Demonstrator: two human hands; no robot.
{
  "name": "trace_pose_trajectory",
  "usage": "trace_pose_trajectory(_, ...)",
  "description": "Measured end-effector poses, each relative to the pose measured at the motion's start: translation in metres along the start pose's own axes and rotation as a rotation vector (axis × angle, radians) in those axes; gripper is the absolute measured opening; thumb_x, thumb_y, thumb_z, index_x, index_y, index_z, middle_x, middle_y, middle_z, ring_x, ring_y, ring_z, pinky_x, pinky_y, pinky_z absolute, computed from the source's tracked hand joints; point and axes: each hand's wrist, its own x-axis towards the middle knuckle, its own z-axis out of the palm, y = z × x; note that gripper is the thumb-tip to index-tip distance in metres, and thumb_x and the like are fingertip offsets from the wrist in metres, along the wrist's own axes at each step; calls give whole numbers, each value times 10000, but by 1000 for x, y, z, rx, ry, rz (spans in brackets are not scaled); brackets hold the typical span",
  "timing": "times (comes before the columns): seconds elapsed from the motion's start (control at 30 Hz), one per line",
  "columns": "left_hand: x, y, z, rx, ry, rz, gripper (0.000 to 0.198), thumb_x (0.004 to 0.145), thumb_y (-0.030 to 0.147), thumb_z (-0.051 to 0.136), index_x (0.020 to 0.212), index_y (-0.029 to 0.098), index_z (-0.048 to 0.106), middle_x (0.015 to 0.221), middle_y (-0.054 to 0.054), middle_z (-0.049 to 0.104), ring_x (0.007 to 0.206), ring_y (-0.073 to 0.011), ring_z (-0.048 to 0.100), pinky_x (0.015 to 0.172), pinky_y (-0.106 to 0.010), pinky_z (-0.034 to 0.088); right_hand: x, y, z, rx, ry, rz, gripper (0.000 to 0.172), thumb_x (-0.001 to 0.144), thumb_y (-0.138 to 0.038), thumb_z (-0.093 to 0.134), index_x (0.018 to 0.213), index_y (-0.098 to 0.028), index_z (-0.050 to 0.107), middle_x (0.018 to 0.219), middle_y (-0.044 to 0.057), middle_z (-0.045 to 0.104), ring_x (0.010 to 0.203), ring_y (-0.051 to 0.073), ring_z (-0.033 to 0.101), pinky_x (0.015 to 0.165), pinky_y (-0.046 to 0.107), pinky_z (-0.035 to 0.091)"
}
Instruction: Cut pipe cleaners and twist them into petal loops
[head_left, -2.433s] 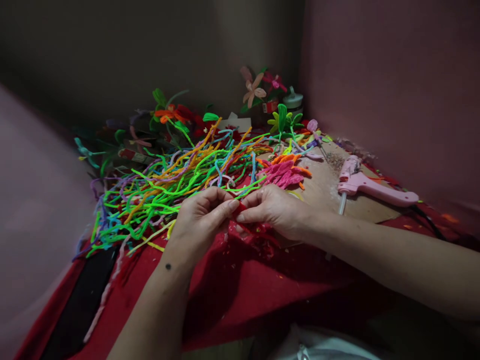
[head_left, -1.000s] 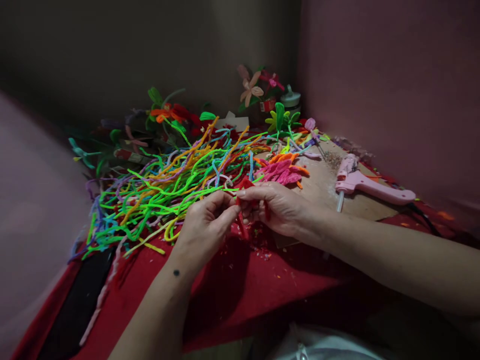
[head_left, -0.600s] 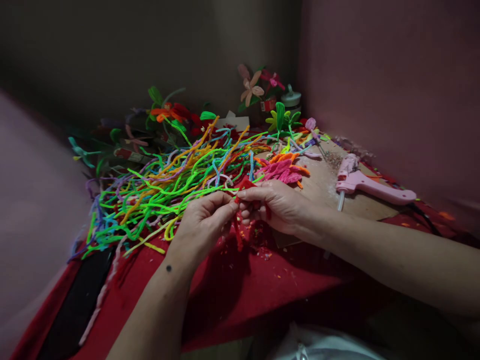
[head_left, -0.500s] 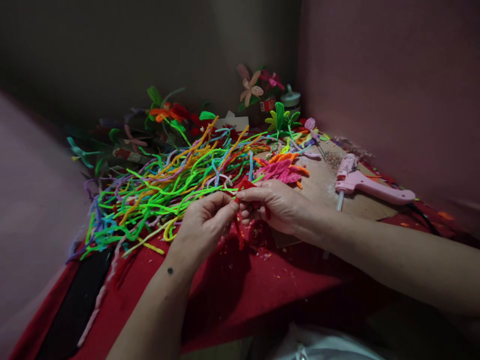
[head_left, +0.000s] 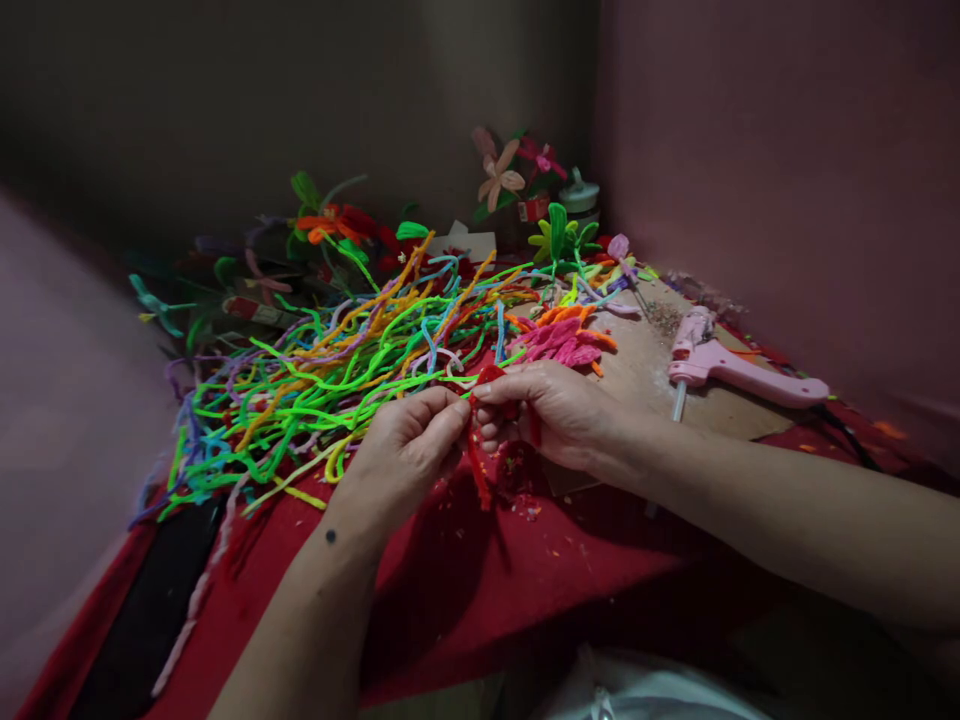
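Both hands meet over the front of a heap of coloured pipe cleaners [head_left: 322, 370]. A red pipe cleaner [head_left: 478, 470] is pinched between them, with a loose end hanging down below the fingers and a bent part at the top. My left hand [head_left: 412, 440] closes thumb and forefinger on it from the left. My right hand [head_left: 551, 410] grips it from the right, fingers curled. How it is bent inside the right hand is partly hidden. Just beyond the right hand lie pink pipe-cleaner pieces [head_left: 562, 342] and orange ones.
A pink glue gun [head_left: 750, 370] rests on a brown board [head_left: 637, 365] at the right. Finished pipe-cleaner flowers [head_left: 499, 178] stand at the back near a lidded jar [head_left: 580, 195]. Scraps dot the red cloth [head_left: 570, 600]. A black strip [head_left: 150, 600] lies at the left.
The fingertips have shifted slightly on the red pipe cleaner, and its hanging end shows more plainly and a little lower. Both hands keep their hold.
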Motion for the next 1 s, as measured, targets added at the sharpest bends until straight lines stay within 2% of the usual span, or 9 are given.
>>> trace_pose_trajectory(0.13,1,-2,-1,-11,9,25,243,800,323,560,629,150,552,480,57,415,410,-39,317,395,-158,240,1,0,-1,-31,-3,-48,144,707,-126,576,564,-115,579,528,14,567,479,100,511,540,250,450)
trace_pose_trajectory(0.33,1,-6,-8,-76,7,-2,243,807,334,574,644,153,565,453,53,467,359,-32,366,350,-140,254,0,-1,-4,-299,-5,-299,197,643,-124,560,465,-153,481,448,-40,421,434,65,355,426,216,281)
trace_pose_trajectory(0.4,1,-6,-10,-117,-15,-10,223,805,337,581,679,153,588,458,40,515,347,-44,410,339,-145,290,-2,-2,-5,-346,-48,-278,205,648,-136,562,467,-162,469,449,-38,418,432,70,362,435,221,294)
trace_pose_trajectory(0.57,0,-2,-10,-273,-72,-52,159,725,279,675,746,162,570,540,31,589,393,-87,528,326,-153,374,-2,-3,-4,-324,-78,-225,117,683,-138,541,568,-154,543,517,0,535,449,84,429,474,228,347)
trace_pose_trajectory(0.67,1,-1,-11,-294,-94,-61,185,663,212,720,777,146,591,582,23,608,403,-77,521,344,-162,411,2,-1,-5,-308,-88,-214,89,683,-126,540,600,-134,572,519,5,550,433,81,436,470,225,353)
trace_pose_trajectory(0.87,5,-5,-7,-228,-24,-66,140,711,244,676,698,128,598,501,25,564,346,-72,471,284,-156,352,5,3,-7,-269,-144,-245,58,634,-77,563,621,-122,597,555,6,583,473,86,486,502,226,386)
trace_pose_trajectory(1.0,7,-10,-6,-249,-45,-73,144,706,249,680,703,123,610,527,16,590,345,-73,480,289,-165,369,3,5,-6,-243,-159,-219,85,628,-64,567,665,-132,602,588,11,600,488,95,503,516,239,399)
